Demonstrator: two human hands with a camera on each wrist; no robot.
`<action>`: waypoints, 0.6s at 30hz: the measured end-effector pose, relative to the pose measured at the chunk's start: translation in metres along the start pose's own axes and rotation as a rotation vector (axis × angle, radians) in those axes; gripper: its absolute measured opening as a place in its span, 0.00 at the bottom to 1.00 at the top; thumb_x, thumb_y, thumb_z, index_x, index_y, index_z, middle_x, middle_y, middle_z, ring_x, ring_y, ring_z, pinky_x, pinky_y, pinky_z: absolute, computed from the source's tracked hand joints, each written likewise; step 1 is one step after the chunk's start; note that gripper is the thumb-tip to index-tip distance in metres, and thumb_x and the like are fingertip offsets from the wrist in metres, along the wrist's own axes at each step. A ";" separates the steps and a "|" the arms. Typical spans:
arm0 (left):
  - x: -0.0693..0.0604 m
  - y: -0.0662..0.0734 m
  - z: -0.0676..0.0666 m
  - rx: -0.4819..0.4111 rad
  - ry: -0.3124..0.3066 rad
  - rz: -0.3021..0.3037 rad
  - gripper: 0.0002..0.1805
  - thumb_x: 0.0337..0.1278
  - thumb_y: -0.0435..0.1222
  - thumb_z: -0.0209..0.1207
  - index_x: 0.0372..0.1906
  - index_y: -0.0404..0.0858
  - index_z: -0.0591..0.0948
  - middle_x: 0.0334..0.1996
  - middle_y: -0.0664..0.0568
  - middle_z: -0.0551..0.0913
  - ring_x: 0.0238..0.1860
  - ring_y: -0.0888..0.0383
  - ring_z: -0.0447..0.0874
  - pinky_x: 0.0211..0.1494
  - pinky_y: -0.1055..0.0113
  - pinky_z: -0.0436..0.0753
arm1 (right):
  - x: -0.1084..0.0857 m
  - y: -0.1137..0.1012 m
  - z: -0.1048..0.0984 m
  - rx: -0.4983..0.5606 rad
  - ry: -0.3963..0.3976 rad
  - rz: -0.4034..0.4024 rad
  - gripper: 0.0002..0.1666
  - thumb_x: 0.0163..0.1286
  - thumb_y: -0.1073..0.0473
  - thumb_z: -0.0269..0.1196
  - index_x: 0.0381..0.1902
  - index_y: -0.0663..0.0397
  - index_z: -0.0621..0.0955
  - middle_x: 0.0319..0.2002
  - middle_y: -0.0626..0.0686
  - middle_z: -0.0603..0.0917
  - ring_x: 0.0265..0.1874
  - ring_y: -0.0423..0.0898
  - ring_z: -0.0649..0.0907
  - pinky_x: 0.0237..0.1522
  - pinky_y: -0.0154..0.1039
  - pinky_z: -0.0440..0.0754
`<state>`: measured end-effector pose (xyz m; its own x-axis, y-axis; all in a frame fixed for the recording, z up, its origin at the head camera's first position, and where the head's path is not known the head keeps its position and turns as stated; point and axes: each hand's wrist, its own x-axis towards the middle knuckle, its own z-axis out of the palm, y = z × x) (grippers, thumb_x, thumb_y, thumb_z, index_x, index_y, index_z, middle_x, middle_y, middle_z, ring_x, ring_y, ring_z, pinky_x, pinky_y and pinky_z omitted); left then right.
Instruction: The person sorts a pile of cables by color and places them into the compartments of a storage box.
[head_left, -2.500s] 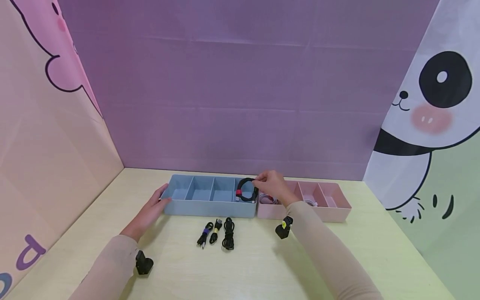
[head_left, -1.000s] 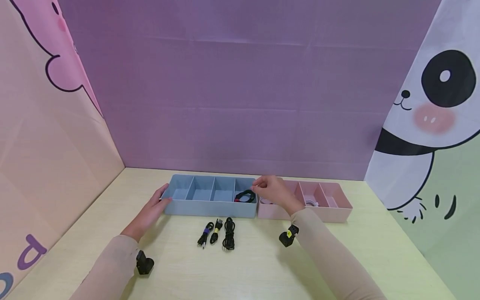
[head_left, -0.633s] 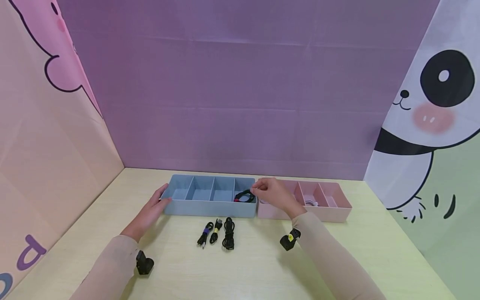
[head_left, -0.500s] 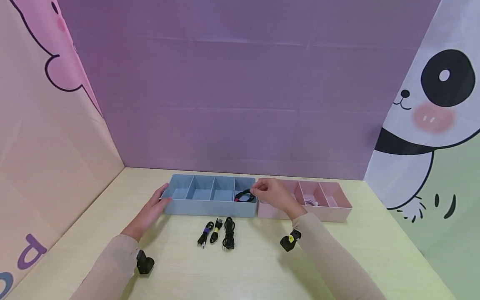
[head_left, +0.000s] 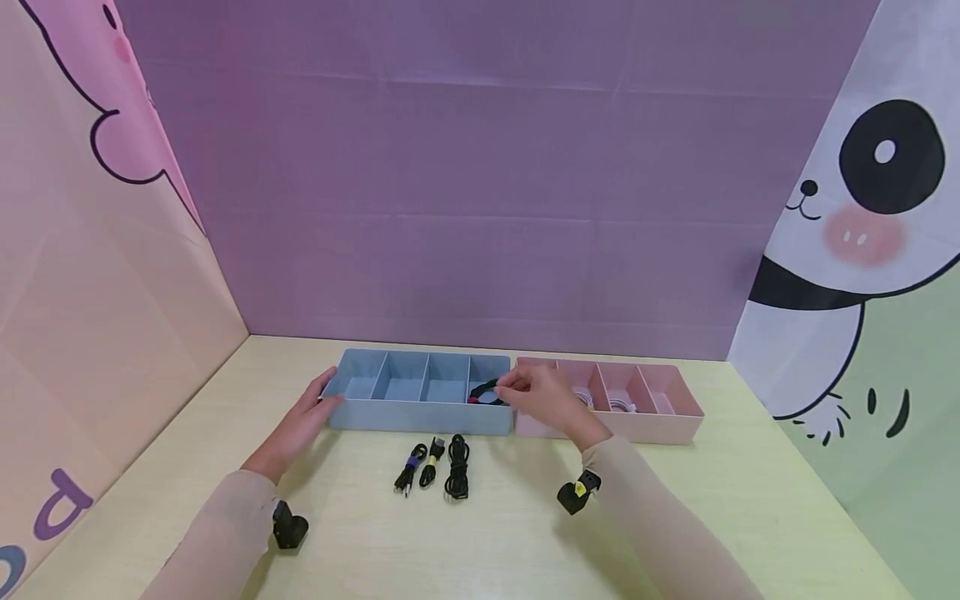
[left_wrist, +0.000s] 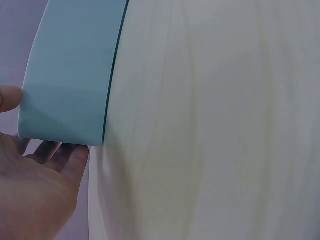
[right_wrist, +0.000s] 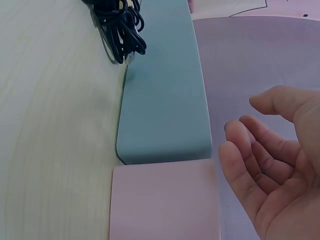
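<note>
Toward twelve o'clock on the pale wood-grain table point(head_left: 360, 542), a long blue plastic box with four compartments point(head_left: 420, 418) stands end to end with a pink divided plastic box point(head_left: 652, 429) at its three o'clock. Inside its three o'clock compartment lies a round black coiled cable with a red band point(head_left: 482, 387). By that coil, the right hand point(head_left: 546, 400) has loosely curved fingers, thumb apart from them, gripping nothing; whether a fingertip touches the coil I cannot tell. At the blue box's nine o'clock end, the left hand point(head_left: 300, 421) grips the corner, thumb at the rim, fingers against the end wall. The coil looks light, flexible and hard to damage; its red band seems the surest place to pinch. The box, probably stiff and light, could slide if nudged; its end rim suits a steadying hold.
</note>
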<state>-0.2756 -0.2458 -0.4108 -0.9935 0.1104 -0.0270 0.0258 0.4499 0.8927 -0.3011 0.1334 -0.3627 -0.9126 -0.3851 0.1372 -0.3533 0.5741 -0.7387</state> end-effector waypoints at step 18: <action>0.002 -0.002 0.000 0.001 0.003 -0.012 0.39 0.80 0.47 0.42 0.81 0.41 0.37 0.80 0.36 0.35 0.77 0.33 0.35 0.73 0.33 0.44 | -0.011 -0.002 0.015 -0.021 -0.028 -0.060 0.08 0.72 0.52 0.65 0.39 0.48 0.87 0.33 0.49 0.87 0.30 0.40 0.82 0.34 0.40 0.81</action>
<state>-0.2778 -0.2462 -0.4132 -0.9941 0.1020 -0.0363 0.0138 0.4524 0.8917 -0.2875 0.1256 -0.3727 -0.8838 -0.4391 0.1616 -0.4112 0.5642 -0.7160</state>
